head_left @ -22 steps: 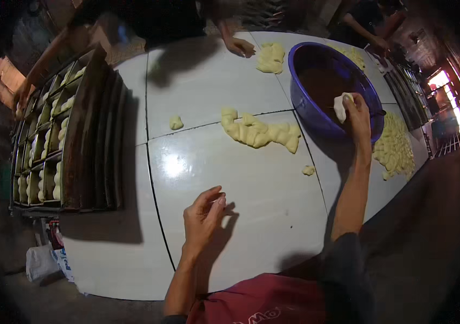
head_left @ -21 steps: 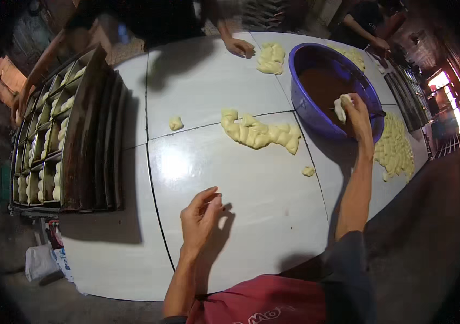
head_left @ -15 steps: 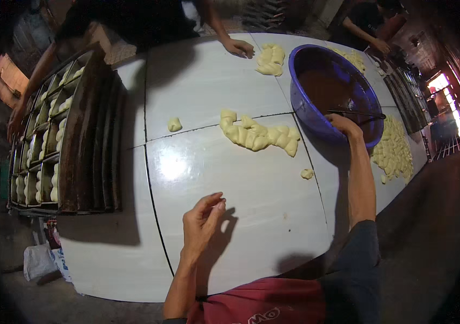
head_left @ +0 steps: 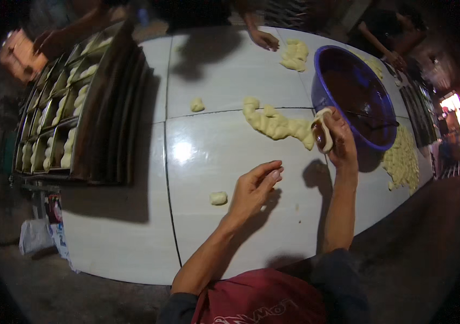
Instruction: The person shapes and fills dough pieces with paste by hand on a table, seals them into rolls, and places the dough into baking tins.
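Observation:
My right hand (head_left: 342, 141) holds a flattened piece of dough (head_left: 328, 114), folded around a glossy brown filling (head_left: 321, 136), just left of the purple bowl (head_left: 323, 96). Its thumb and fingers curl around the dough's edge. Over the table, my left hand (head_left: 256, 186) is empty, with fingers bent and the thumb a little apart from them. A small dough roll (head_left: 218, 198) lies to the left of it. Beyond both hands stretches a row of joined dough pieces (head_left: 278, 125). Brown paste (head_left: 349, 75) fills part of the bowl, where a dark stick (head_left: 378, 125) rests.
Stacked dark metal trays (head_left: 112, 127) with dough in their compartments stand at the left. One dough piece (head_left: 197, 105) and a clump (head_left: 295, 55) lie farther back; many pieces (head_left: 401, 159) spread at the right. Across the white table (head_left: 214, 65) is a co-worker's hand (head_left: 265, 39); another person stands far right.
My right hand has left the bowl and stick and now shows filled dough. The small roll beside my left hand has come into sight. The view has shifted; the co-worker's arm is over the trays.

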